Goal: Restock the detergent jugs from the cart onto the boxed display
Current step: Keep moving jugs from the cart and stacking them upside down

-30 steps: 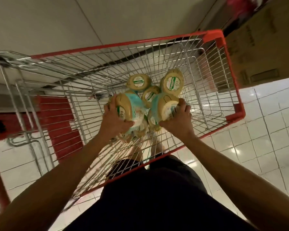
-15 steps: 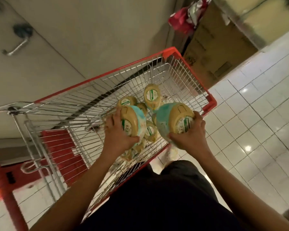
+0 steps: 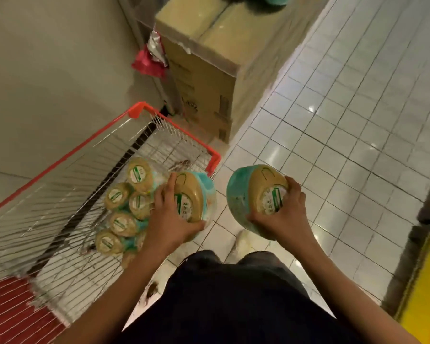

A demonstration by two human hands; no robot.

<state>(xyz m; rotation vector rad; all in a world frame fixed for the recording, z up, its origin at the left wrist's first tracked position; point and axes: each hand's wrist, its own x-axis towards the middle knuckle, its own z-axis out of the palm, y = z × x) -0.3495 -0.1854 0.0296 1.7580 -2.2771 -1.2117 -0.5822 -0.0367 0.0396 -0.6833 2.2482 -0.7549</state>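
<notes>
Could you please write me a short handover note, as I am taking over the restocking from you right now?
Left hand: grips a jug, held at the near corner of the cart.
Right hand: grips a second jug, clear of the cart, above the tiled floor.
At least five other jugs stand in the cart.
Done: two jugs picked up.
Left: carry both to the cardboard boxes ahead, set them on top, then come back for the rest.

A crumpled red wrapper (image 3: 148, 63) sits by the beige wall (image 3: 60, 70).
</notes>
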